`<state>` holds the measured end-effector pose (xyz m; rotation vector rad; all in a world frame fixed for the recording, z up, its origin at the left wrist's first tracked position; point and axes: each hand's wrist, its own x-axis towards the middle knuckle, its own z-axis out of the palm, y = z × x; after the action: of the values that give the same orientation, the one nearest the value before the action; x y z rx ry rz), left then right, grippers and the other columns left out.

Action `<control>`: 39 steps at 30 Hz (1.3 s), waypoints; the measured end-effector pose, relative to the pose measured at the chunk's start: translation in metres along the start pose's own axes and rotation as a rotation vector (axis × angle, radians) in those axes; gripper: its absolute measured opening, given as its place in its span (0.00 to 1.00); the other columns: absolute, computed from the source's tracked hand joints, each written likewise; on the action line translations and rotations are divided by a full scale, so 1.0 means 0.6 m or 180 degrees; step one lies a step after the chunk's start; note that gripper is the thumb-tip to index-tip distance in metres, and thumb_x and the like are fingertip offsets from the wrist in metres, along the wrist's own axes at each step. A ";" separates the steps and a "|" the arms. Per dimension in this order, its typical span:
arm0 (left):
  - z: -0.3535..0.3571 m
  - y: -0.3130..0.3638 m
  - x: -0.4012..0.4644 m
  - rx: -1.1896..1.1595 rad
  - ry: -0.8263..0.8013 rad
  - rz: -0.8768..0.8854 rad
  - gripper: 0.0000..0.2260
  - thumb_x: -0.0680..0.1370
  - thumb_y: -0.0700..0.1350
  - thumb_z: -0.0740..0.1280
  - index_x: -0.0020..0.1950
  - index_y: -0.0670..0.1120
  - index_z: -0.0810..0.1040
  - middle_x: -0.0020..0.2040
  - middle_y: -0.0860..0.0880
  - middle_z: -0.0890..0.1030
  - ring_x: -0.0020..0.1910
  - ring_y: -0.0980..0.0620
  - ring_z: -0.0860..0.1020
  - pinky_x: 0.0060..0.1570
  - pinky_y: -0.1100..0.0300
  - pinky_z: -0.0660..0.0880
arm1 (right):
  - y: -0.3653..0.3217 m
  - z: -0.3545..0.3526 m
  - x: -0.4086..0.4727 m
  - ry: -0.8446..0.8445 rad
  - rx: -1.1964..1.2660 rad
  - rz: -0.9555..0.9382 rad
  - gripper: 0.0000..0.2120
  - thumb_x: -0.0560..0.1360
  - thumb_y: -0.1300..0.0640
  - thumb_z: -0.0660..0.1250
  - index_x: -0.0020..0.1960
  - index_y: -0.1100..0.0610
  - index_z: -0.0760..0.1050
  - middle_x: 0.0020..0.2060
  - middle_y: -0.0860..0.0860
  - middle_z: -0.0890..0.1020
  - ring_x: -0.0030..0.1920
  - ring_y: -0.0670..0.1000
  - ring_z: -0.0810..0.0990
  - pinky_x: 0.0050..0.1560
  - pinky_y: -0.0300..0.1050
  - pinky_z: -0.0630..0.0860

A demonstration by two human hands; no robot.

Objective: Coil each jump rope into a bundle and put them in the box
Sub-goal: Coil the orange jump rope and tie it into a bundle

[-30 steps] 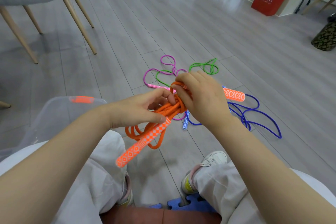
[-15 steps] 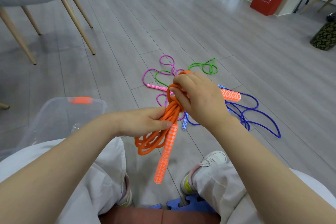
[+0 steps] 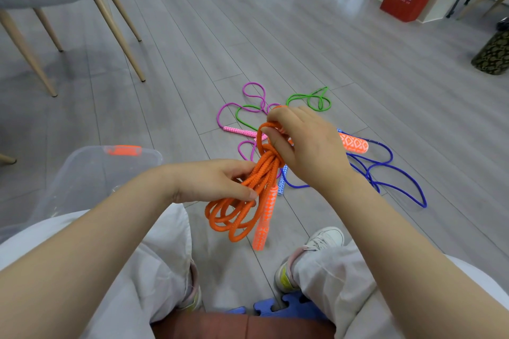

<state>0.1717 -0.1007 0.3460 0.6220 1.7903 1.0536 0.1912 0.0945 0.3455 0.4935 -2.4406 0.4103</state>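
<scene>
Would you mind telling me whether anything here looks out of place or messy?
Yes: the purple rope, pink rope and green rope lie loose and overlapping on the floor, uncoiled. The left hand and right hand hold the orange rope, outside the box.

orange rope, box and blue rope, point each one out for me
orange rope [image 3: 234,215], head view, on the hanging coils
box [image 3: 91,170], head view, on its clear wall
blue rope [image 3: 399,173], head view, on a floor loop
</scene>
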 end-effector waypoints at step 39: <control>0.021 0.003 0.015 -0.0234 0.0108 0.0042 0.05 0.82 0.44 0.61 0.55 0.46 0.74 0.45 0.53 0.82 0.51 0.48 0.83 0.34 0.63 0.71 | 0.001 -0.001 0.003 0.0002 -0.0157 -0.0008 0.08 0.77 0.52 0.64 0.48 0.57 0.77 0.40 0.51 0.80 0.41 0.55 0.76 0.37 0.47 0.68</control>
<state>0.1793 -0.0880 0.3410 0.5747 1.7704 1.1397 0.1901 0.0949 0.3469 0.4750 -2.4430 0.3482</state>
